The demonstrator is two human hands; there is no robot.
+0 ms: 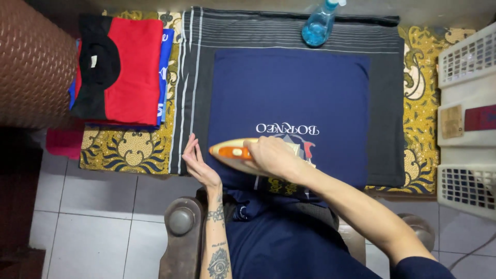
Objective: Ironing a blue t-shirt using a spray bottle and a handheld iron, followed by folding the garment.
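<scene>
Starting at the left edge: a brown quilted surface point(31, 62) fills the upper left corner, pale floor tiles point(98, 212) below it. Next, a stack of folded garments point(121, 67) lies on a yellow patterned cloth point(129, 150); the top piece is red with a black collar area, blue pieces showing beneath at the stack's right edge. A pink item point(64, 142) sticks out under the stack's lower left.

Centre: a dark striped cloth point(385, 103) is spread over the yellow one, and a navy shirt point(289, 88) lies flat on it, white print facing up near the lower part. The left hand point(199, 163) is open, fingers extended, resting at the shirt's lower left edge, just beside the iron's tip. The forearm carries dark tattoos. The right hand point(274, 155) is closed around the handle of an orange and cream iron point(235, 151), which sits on the shirt's lower left area, tip pointing left. The hand covers most of the handle.

Upper centre: a blue spray bottle point(319, 23) lies on the striped cloth beyond the shirt's top edge, apart from it.

Right: white plastic baskets point(467, 57) stand at the frame edge, well apart from both hands.
</scene>
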